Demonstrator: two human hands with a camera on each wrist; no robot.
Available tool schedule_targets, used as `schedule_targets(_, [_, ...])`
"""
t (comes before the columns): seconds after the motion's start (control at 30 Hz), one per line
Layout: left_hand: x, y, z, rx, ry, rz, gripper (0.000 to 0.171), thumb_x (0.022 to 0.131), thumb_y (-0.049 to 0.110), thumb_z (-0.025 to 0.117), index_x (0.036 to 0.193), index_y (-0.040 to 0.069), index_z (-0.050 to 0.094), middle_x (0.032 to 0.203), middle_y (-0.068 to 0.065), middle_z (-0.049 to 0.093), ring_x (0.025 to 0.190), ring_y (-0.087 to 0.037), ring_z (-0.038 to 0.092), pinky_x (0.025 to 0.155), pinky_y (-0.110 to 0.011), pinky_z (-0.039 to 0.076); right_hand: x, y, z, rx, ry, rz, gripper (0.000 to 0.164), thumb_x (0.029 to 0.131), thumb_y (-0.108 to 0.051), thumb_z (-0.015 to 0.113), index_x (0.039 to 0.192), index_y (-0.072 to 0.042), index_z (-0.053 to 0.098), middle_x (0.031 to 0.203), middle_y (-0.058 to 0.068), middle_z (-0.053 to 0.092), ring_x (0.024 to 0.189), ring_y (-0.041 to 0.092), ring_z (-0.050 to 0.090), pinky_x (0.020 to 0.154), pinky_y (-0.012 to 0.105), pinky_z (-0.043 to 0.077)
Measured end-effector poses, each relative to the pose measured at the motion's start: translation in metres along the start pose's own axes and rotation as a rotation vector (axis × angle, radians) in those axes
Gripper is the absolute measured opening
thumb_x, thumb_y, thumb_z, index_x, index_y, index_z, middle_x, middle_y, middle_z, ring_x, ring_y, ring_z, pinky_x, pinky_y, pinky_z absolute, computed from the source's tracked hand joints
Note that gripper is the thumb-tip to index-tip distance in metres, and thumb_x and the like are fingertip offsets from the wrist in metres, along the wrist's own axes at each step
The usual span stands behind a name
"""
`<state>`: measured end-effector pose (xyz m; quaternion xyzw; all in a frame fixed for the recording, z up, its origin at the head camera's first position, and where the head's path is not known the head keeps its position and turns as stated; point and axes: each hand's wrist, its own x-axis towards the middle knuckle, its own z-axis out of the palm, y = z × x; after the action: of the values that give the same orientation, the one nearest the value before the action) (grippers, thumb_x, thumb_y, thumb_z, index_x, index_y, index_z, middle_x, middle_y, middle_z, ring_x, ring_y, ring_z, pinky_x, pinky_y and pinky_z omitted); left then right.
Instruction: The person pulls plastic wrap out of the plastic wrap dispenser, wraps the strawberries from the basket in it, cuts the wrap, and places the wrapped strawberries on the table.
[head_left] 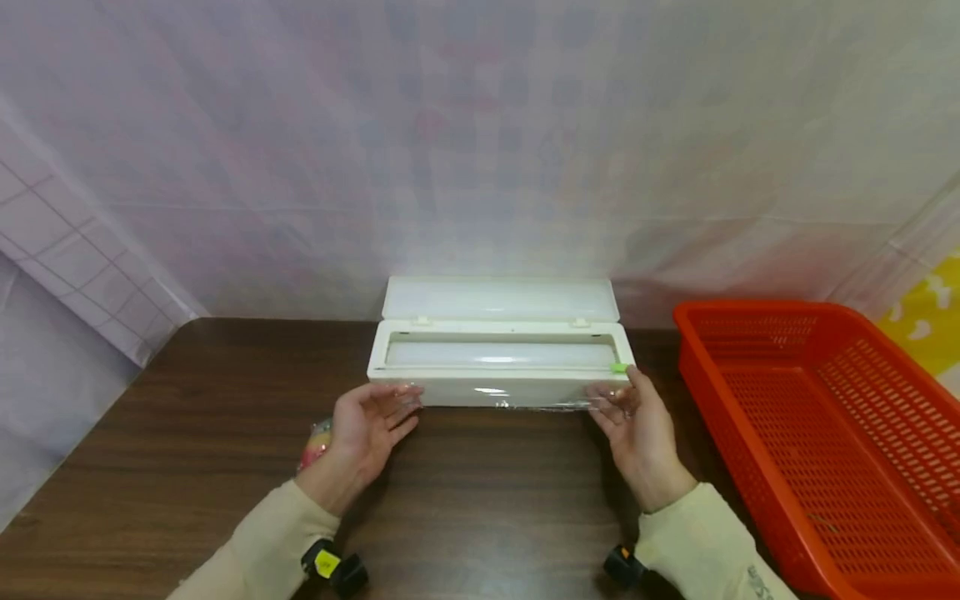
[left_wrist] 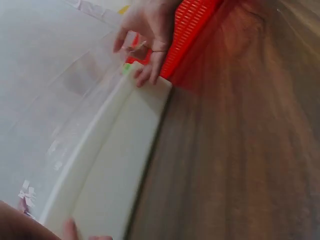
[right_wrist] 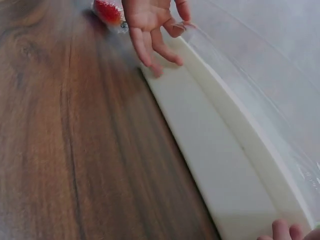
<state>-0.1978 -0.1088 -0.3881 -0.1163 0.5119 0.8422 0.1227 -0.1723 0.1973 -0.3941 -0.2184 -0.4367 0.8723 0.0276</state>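
Note:
A long white cling film dispenser (head_left: pixel 501 354) lies at the back of the table, its lid (head_left: pixel 501 300) raised and a pale roll (head_left: pixel 495 354) inside. Clear cling film (head_left: pixel 491 392) hangs over its front side. My left hand (head_left: pixel 371 429) pinches the film at the left end, the other fingers spread. At the right end, my right hand (head_left: pixel 641 437) pinches the film between thumb and finger, beside a small green slider (head_left: pixel 619 367). In the right wrist view, the left hand (right_wrist: pixel 152 25) holds the film's corner above the dispenser's white front (right_wrist: pixel 195 140).
A red plastic basket (head_left: pixel 738 450) with slotted walls stands to the right. Beside my left wrist lies a red and yellow thing in clear wrap (head_left: pixel 315 446), partly hidden. The brown wooden table (head_left: pixel 495 517) meets a pale cloth backdrop (head_left: pixel 495 167) behind the dispenser.

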Motion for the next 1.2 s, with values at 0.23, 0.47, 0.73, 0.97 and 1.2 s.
schedule_targets(0.23, [-0.003, 0.004, 0.004, 0.126, 0.059, 0.041, 0.034, 0.097, 0.024, 0.046, 0.069, 0.025, 0.066, 0.075, 0.015, 0.068, 0.088, -0.009, 0.060, 0.105, -0.039, 0.035, 0.001, 0.002, 0.011, -0.022, 0.118, -0.101, 0.028, 0.091, -0.021, 0.063, 0.063, -0.016, 0.059, 0.056, -0.006, 0.058, 0.058, 0.009, 0.058, 0.069, 0.022, 0.053])
schedule_targets(0.47, [-0.006, -0.001, 0.003, 0.075, 0.003, 0.063, 0.044, 0.099, 0.020, 0.038, 0.063, 0.023, 0.064, 0.075, 0.014, 0.070, 0.084, -0.003, 0.065, 0.101, -0.030, 0.034, -0.002, 0.004, 0.012, -0.005, 0.105, -0.072, 0.025, 0.093, -0.016, 0.058, 0.069, -0.016, 0.065, 0.063, -0.005, 0.065, 0.069, 0.009, 0.065, 0.078, 0.021, 0.055])
schedule_targets(0.73, [-0.009, -0.002, 0.001, -0.144, -0.067, 0.044, 0.051, 0.094, 0.020, 0.029, 0.056, 0.012, 0.062, 0.093, -0.001, 0.074, 0.108, -0.021, 0.064, 0.114, -0.042, 0.030, -0.006, 0.003, 0.014, 0.065, 0.023, -0.035, 0.031, 0.096, -0.007, 0.035, 0.127, -0.005, 0.041, 0.097, 0.001, 0.063, 0.108, 0.016, 0.062, 0.107, 0.028, 0.041])
schedule_targets(0.97, [-0.011, -0.005, 0.002, -0.241, -0.149, 0.062, 0.056, 0.097, 0.025, 0.025, 0.056, 0.010, 0.059, 0.116, -0.007, 0.070, 0.130, -0.033, 0.050, 0.117, -0.047, 0.026, -0.008, 0.000, 0.020, 0.243, -0.022, -0.014, 0.050, 0.095, -0.004, 0.027, 0.144, -0.008, 0.016, 0.131, 0.009, 0.036, 0.135, 0.025, 0.040, 0.108, 0.027, 0.038])
schedule_targets(1.2, [-0.004, -0.010, -0.004, -0.325, -0.267, 0.047, 0.061, 0.096, 0.026, 0.018, 0.052, 0.010, 0.057, 0.122, -0.007, 0.067, 0.142, -0.039, 0.027, 0.119, -0.053, 0.012, -0.009, 0.002, 0.018, 0.396, -0.027, 0.023, 0.032, 0.096, -0.002, 0.029, 0.127, -0.008, 0.029, 0.121, 0.007, 0.038, 0.119, 0.020, 0.057, 0.096, 0.021, 0.047])
